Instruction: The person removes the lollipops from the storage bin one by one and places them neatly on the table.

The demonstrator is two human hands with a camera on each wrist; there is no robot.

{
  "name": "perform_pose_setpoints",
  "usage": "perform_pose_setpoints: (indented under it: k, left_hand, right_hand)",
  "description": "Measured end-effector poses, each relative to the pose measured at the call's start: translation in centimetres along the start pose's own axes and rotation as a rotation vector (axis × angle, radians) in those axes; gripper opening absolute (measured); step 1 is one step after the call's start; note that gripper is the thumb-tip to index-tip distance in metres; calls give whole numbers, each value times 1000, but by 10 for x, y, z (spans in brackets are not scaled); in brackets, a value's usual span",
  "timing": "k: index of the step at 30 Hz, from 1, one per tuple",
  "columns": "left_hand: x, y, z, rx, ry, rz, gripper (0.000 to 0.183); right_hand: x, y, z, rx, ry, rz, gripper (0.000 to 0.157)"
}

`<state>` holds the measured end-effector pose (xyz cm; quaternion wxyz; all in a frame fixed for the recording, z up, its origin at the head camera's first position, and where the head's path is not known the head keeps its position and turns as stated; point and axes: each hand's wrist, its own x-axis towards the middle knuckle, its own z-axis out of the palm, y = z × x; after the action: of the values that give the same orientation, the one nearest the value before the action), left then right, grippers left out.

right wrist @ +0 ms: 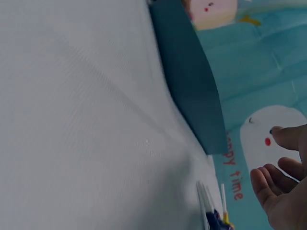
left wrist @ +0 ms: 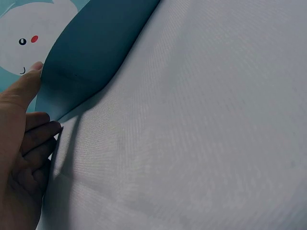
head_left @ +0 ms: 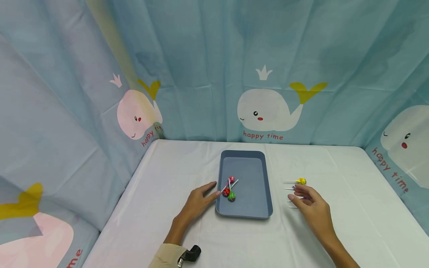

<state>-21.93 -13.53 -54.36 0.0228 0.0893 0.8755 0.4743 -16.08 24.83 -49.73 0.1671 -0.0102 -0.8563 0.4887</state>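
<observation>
A grey-blue tray [head_left: 251, 190] lies on the table with a pink lollipop [head_left: 231, 179], a red lollipop [head_left: 226, 192] and a green lollipop [head_left: 231, 196] bunched along its left side. My left hand [head_left: 197, 201] rests at the tray's left edge, thumb over the rim and the other fingers outside by the wall. Over a row of lollipops right of the tray hovers my right hand [head_left: 311, 208], thumb and fingers apart with nothing seen between them. A yellow lollipop [head_left: 302, 181] shows beyond its fingertips. Dark blue or purple lollipops [right wrist: 217, 221] lie partly hidden below it.
A white cloth [head_left: 181, 163] covers the table. Blue curtains [head_left: 207, 67] printed with whales stand behind and at both sides. On the left sleeve [head_left: 167, 256] sits a small black device [head_left: 193, 253].
</observation>
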Motion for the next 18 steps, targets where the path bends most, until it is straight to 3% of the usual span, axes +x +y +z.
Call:
perform_pose_setpoints:
  k: [5, 18]
  left_hand:
    - [0, 1, 0, 4, 5, 1, 63]
    - [1, -3, 0, 3, 2, -1, 63]
  right_hand:
    - [0, -9, 13, 59, -34, 0, 44]
    - [0, -27, 48, 77, -97, -12, 44]
